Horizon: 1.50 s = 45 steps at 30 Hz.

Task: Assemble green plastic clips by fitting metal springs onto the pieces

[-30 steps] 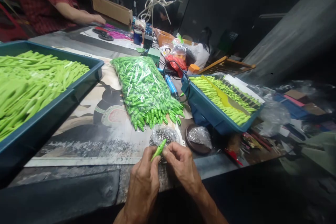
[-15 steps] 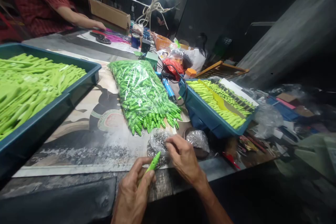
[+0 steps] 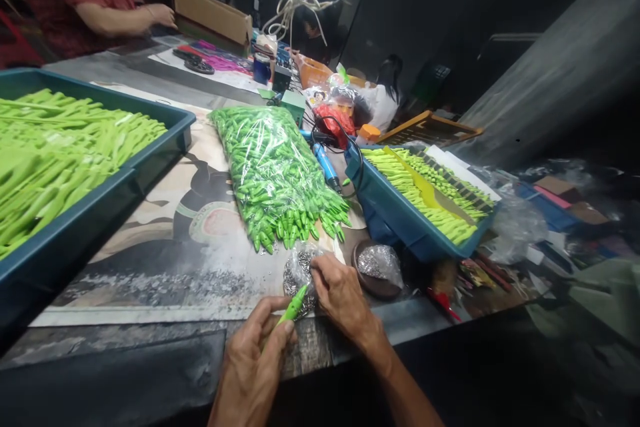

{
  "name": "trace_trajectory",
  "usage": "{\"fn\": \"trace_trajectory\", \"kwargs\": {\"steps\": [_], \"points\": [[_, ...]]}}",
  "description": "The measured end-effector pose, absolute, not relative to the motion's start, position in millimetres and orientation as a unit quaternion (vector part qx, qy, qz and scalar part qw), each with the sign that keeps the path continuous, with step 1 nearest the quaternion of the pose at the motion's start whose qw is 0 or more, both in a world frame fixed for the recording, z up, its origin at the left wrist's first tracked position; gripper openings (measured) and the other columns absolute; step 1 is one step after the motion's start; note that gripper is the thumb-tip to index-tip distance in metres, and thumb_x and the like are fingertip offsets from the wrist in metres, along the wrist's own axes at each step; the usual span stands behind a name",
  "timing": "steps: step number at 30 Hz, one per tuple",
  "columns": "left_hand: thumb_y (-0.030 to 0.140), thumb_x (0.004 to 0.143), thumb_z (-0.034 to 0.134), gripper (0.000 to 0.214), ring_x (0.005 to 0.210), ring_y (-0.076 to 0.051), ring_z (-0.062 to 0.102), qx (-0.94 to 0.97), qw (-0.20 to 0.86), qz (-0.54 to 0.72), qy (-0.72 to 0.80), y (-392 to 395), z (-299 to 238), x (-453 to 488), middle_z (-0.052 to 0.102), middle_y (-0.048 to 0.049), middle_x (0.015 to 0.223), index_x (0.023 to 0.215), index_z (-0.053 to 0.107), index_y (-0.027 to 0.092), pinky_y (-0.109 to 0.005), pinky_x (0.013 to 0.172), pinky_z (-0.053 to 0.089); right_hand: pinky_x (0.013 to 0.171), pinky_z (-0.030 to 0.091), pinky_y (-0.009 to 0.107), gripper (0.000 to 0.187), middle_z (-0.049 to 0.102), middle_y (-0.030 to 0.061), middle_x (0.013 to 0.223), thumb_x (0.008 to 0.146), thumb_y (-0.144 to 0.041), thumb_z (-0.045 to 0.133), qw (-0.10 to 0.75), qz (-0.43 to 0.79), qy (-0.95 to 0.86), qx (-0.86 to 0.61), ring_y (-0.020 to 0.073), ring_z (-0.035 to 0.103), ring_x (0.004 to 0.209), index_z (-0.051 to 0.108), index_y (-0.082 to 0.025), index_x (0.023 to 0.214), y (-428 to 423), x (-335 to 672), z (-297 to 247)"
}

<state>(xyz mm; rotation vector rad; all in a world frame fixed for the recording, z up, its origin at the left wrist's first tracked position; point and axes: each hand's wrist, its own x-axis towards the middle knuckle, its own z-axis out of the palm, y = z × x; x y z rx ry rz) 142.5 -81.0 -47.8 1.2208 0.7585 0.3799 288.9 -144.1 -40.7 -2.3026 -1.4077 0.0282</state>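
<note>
My left hand (image 3: 255, 353) is closed around a bright green pointed plastic piece (image 3: 294, 305), its tip aimed up and to the right. Small dark spots show on the piece. Just beyond that tip, my right hand (image 3: 343, 293) is at a clear bag of small metal screws (image 3: 299, 273), thumb and fingers pinched together. What sits in the pinch, if anything, is too small to see. Behind both hands lies a big clear bag (image 3: 270, 173) packed with similar green pointed pieces, some spilling from its near end.
A blue tray (image 3: 165, 140) of long light-green parts stands left; a blue bin (image 3: 395, 227) of similar parts stands right. Near it are a round dish (image 3: 367, 277) with another plastic bag and a blue electric screwdriver (image 3: 326, 165). A co-worker's arm (image 3: 120, 19) is at the far left.
My right hand has shifted slightly left and up, further over the screw bag. The green piece stays in my left hand. The co-worker's hand has drawn back to the left.
</note>
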Motion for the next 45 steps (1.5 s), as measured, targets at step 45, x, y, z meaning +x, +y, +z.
{"fn": "trace_trajectory", "kwargs": {"steps": [45], "points": [[0.037, 0.069, 0.062, 0.032, 0.043, -0.006, 0.040, 0.505, 0.788, 0.192, 0.294, -71.4, -25.7, 172.5, 0.057, 0.0035, 0.055, 0.091, 0.050, 0.016, -0.017, 0.041, 0.029, 0.069, 0.039, 0.028, 0.019, 0.051, 0.0045, 0.078, 0.087, -0.011, 0.035, 0.410, 0.072, -0.564, -0.713, 0.0153, 0.049, 0.076, 0.053, -0.017, 0.086, -163.5, 268.9, -24.9]]}}
